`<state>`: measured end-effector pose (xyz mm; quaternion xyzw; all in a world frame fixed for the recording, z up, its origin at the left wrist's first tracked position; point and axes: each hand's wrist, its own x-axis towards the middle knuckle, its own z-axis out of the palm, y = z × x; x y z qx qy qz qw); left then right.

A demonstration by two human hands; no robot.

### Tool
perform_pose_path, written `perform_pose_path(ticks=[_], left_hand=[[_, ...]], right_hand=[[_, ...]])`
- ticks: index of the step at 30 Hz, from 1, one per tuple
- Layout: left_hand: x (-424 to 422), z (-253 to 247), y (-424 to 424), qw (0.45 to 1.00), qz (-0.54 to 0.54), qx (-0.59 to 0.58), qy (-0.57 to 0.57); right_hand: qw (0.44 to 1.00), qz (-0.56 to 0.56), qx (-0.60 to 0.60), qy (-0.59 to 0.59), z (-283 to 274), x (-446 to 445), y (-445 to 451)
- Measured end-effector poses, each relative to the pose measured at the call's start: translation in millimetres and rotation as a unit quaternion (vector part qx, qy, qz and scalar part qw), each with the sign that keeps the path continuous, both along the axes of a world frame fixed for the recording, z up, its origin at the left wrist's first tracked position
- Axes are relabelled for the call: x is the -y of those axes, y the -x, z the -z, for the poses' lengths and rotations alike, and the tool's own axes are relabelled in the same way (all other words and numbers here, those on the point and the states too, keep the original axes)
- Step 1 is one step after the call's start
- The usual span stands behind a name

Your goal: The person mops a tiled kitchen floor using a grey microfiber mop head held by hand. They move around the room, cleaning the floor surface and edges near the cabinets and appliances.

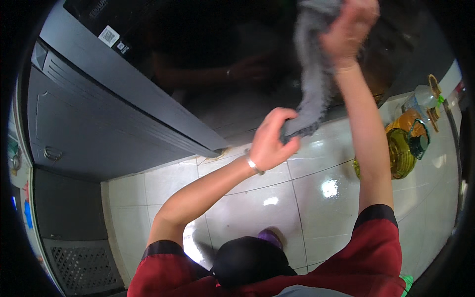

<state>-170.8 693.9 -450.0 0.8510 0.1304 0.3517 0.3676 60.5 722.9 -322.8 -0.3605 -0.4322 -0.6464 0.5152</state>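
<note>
A grey fringed cloth point(313, 74), long and fluffy, hangs stretched between my two hands in front of a glossy black panel point(222, 92). At its lower end, my left hand point(274, 139) curls its fingers and thumb around the fabric; a metal bracelet circles that wrist. My right hand point(350, 29) is higher up near the top of the view, blurred, gripping the upper part of the cloth. Whether the cloth touches the panel is not clear. The panel dimly reflects an arm and bears a printed code sticker at its upper left.
Grey cabinet doors point(89, 126) with a metal handle point(52, 154) stand left of the panel. On the right, a yellow-green jug with a dark cap point(400, 156), an orange container point(410, 120) and a clear container point(426, 96) stand on the glossy tiled floor point(252, 208). Purple footwear point(271, 237) shows below.
</note>
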Motion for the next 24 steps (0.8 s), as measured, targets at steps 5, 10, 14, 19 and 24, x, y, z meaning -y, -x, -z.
perform_pose_path(ticks=[5, 10, 14, 19, 24], left_hand=[[5.5, 55.4, 86.0, 0.994, -0.093, -0.008, 0.050], [44.3, 103.4, 128.8, 0.948, -0.172, -0.063, 0.261], [53.0, 142.2, 125.6, 0.941, -0.187, -0.139, 0.243], [75.3, 157.7, 141.6, 0.915, -0.189, -0.227, 0.275], [97.5, 151.0, 195.9, 0.900, -0.112, -0.275, 0.320]], right_hand=[[0.974, -0.089, 0.090, 0.188, 57.6, -37.8, 155.6], [0.936, -0.114, 0.214, 0.254, 191.9, -52.4, 198.8], [0.903, -0.175, 0.234, 0.315, 320.4, -44.0, 174.4], [0.753, -0.213, 0.192, 0.592, 379.8, -5.1, 172.1], [0.618, -0.272, -0.352, 0.648, 399.2, 50.5, 198.7]])
